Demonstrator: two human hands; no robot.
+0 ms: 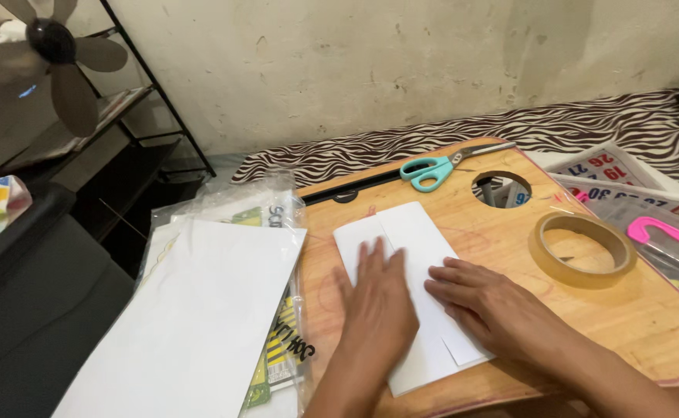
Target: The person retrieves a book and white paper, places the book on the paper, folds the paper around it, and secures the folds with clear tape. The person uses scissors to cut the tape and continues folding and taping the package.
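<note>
Head view, nearest zone: the left hand (378,306) is lying flat, palm down with fingers extended, on a folded white paper (409,290); it is grasping nothing, only pressing. At 3 o'clock from it, the right hand (483,306) is also resting open on the same sheet, fingers together and pointing toward 10 o'clock, fingertips touching the paper just beside the left hand. Neither hand is clenching.

The folded white paper is lying on a wooden lap desk (649,325), left of the desk's centre, with its long axis running from 11 o'clock to 5 o'clock. A folded flap is showing along its right side, partly under the right hand.

At 9 o'clock from the hands, off the desk edge, a large white sheet (192,325) is lying over a clear plastic packet (277,209) with yellow and green printed contents.

At 2 o'clock from the right hand, a roll of clear tape (583,249) is lying flat on the desk, well apart from the paper. Beyond it, at 12 o'clock from the roll, a round hole (502,188) is cut through the desk surface.

Farther out, at 12 o'clock from the paper, teal-handled scissors (440,166) are lying near the desk's far edge, blades pointing toward 3 o'clock. At the far right, a pink hook-shaped item (665,231) is resting on calendar sheets (610,164). A zebra-striped fabric (587,124) is running along the wall, and a fan (53,54) is standing at 10 o'clock.
</note>
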